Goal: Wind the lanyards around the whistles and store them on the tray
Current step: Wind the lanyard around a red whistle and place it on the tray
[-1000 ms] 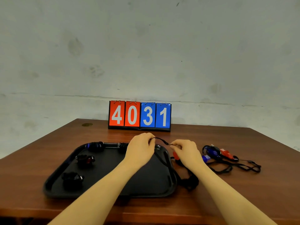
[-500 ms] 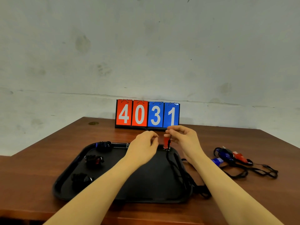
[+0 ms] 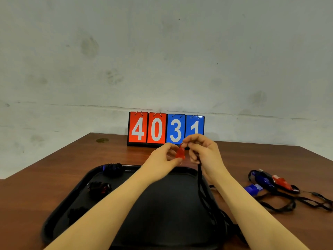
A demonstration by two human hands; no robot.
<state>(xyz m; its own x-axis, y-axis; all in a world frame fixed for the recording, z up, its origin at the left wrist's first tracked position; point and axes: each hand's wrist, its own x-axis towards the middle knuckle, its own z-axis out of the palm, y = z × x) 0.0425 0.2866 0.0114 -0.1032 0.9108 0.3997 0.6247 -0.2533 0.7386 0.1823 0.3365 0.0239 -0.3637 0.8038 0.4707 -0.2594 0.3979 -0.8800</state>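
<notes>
A red whistle (image 3: 180, 153) hangs in the air above the far edge of the black tray (image 3: 59, 212). My right hand (image 3: 202, 152) pinches its top end, and my left hand (image 3: 163, 160) pinches its lower end. Its black lanyard (image 3: 203, 193) drops from my right hand onto the tray's right side. Three wound whistles lie on the tray's left part: one at the far rim (image 3: 113, 168), one in the middle (image 3: 99, 188), one nearer me (image 3: 77, 214). Loose blue and red whistles (image 3: 270, 183) with tangled lanyards lie on the table to the right.
A flip scoreboard (image 3: 165, 129) reading 4031 stands at the back of the brown wooden table (image 3: 54, 166), right behind my hands. A pale wall rises behind it. The table's left edge runs diagonally past the tray.
Both hands rose from the table beside the tray's right rim, lifting the red whistle into the air; the lanyard now trails down from it. The view shifted slightly.
</notes>
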